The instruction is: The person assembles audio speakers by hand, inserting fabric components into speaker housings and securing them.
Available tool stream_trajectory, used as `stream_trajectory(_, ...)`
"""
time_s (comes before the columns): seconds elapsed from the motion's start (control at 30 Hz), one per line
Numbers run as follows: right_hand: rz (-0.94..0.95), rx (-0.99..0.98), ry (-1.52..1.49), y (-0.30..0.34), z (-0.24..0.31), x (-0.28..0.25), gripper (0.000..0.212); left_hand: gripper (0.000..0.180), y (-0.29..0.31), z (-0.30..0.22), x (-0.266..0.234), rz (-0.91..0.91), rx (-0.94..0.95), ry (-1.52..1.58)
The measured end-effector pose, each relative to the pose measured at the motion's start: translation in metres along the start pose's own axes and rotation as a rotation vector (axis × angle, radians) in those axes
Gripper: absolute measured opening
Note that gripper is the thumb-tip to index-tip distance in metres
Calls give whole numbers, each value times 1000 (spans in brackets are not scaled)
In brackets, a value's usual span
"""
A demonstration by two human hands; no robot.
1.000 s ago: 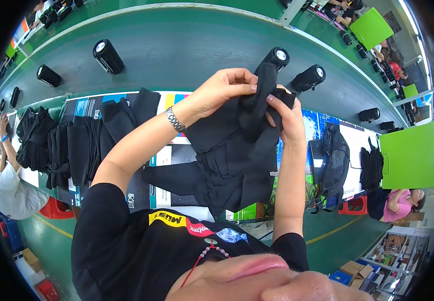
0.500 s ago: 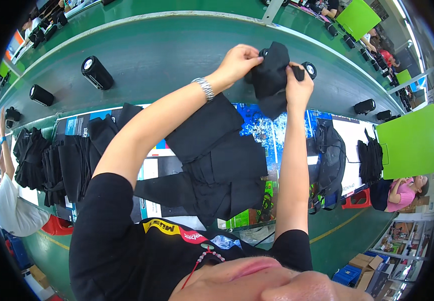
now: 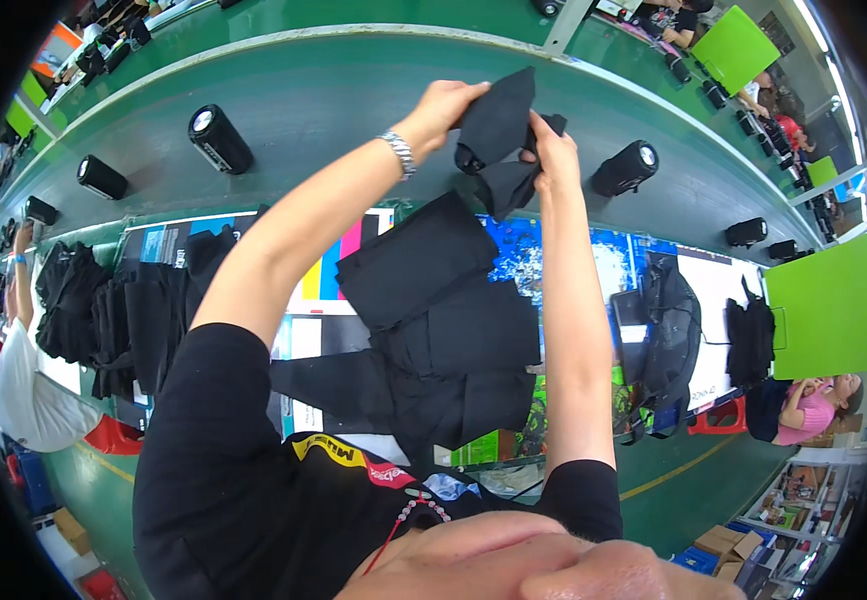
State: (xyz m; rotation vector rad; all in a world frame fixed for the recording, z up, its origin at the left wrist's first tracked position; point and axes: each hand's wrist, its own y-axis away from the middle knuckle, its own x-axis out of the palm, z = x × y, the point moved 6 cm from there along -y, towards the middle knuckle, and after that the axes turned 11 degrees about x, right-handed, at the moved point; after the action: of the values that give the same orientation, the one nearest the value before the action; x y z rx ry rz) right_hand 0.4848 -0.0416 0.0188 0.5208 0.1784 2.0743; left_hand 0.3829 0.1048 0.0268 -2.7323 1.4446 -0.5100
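Note:
Over the far side of the bench, a piece of black cloth [image 3: 498, 118] hangs between my hands. My left hand [image 3: 445, 106] pinches its left edge, fingers closed. On the other side my right hand [image 3: 555, 155] grips the cloth, with a fold sticking out past the fingers. A dark rounded end [image 3: 467, 159] shows beneath the cloth, probably a cylindrical speaker; most of it is covered. Nearer to me, several flat black cloth pieces [image 3: 423, 265] lie overlapping on the worktop. Right of my hands a black cylindrical speaker [image 3: 625, 168] rests on the green belt.
More black speakers [image 3: 219, 140] stand along the belt [image 3: 303, 120] to the left. Heaps of black cloth [image 3: 153, 320] lie at the left. At the right are a black mesh bag [image 3: 668, 325] and a green panel [image 3: 828, 305]. Other people sit at both sides.
Both my hands have shifted left with the cloth, which has turned and spread. The speaker right of my hands is now in fuller view, and those on the left have moved rightward in the picture.

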Motion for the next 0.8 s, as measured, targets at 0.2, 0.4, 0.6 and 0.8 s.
stream_trajectory(0.2, -150, -172, 949, 5, -17, 73, 38, 19, 48, 7, -84, -177, -151, -30)
stream_trajectory(0.4, -113, -13, 1325, -23, -28, 45, 35, 13, 53, 44, -84, -198, -451, -10)
stream_trajectory(0.6, -84, -37, 1317, -12, -32, 70, 29, 37, 16, 31, -76, -79, -361, 72)
stream_trajectory(0.8, -50, -66, 1255, -19, -37, 40, 28, 28, 21, 69, -62, -127, -133, -9)
